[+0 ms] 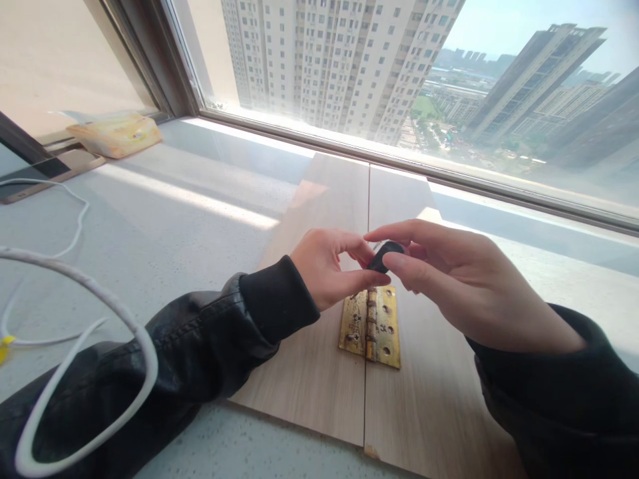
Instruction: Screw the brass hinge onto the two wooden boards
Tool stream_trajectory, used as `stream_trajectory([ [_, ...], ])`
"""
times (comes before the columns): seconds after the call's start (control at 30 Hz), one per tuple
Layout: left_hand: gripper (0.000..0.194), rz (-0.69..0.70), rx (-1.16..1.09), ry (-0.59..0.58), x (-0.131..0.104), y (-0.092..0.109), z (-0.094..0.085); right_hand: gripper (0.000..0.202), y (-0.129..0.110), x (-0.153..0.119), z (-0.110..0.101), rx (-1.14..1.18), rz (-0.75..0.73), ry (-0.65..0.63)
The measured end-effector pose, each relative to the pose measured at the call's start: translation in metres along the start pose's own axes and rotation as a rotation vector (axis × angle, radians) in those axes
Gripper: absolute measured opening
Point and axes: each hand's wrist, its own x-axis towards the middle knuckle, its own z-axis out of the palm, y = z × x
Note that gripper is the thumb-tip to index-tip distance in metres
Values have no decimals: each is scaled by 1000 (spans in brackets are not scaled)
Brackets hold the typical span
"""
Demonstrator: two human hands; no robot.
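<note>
Right now, both hands meet over two wood-grain boards, pinching a small black object [383, 258] between them. The left hand [327, 266] grips it from the left between thumb and bent forefinger; the right hand [449, 279] presses its thumb against the right end, with its forefinger reaching over toward the far side. The object hangs just beyond a brass hinge [370, 332], which lies across the seam between the left board [309, 382] and the right board [424, 386]. Cross-slotted screw heads show in the hinge's left leaf, round holes in its right one.

Farther left, by the window frame [180, 66], sits a yellowish soft pack [117, 135]; its print is too blurred to read. A flat, phone-like device [34, 186] lies nearer. A white cable [150, 359] loops at near left, where a yellow tag [6, 349] shows, its lettering, if any, indistinct.
</note>
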Motion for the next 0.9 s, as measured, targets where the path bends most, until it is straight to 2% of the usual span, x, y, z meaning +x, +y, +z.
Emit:
stream_trajectory([
  [0.13, 12, 21, -6, -47, 1, -2, -1, 17, 3, -1, -4, 27, 8, -35],
  [0.3, 9, 94, -24, -128, 0, -3, 0, 20, 5, -3, 0, -52, 78, 55],
  [0.37, 12, 98, 45, -98, 0, -2, 2, 23, 5, -3, 3, -123, 77, 120],
  [0.47, 23, 59, 168, 23, 0, 1, 4, 28, 2, -2, 8, -262, 24, 206],
  [0.53, 22, 62, 209, 76, 0, 2, 5, 31, -1, -1, 10, -351, -20, 257],
  [0.67, 17, 125, 166, 57, -1, 1, 6, 37, -3, 1, 14, -446, -54, 313],
  [0.77, 15, 118, 83, 1, -2, -2, 5, 38, -3, 1, 13, -399, -43, 254],
  [0.9, 15, 37, -71, -90, -2, -7, 0, 23, -2, -2, 6, -213, -13, 75],
])
